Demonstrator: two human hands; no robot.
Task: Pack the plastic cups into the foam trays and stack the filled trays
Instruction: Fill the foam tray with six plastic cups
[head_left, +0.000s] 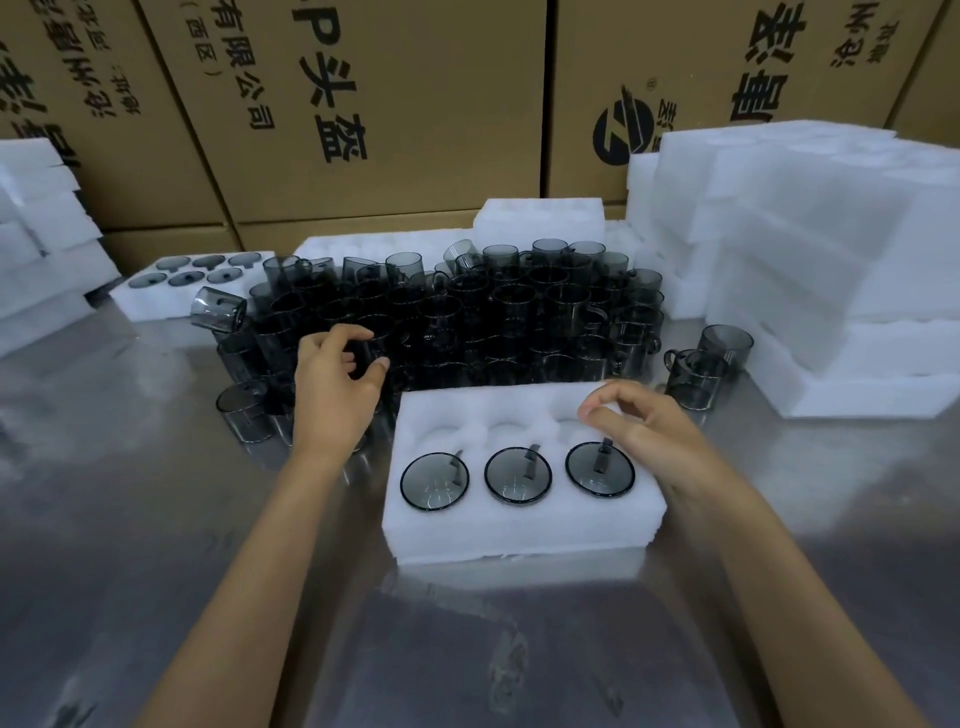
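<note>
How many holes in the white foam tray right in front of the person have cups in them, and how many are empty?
White foam tray, six round holes in two rows:
Holes filled with smoky grey clear plastic cups, near row: 3
Empty holes, far row: 3
Total: 6

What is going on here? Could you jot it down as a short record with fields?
tray in front: foam tray, near row holds three cups, far row empty
left hand: reaching into the loose cups, grip not closed on one
right hand: empty, over the tray's far right pocket
behind left: filled tray
right side: stacked foam trays
</note>
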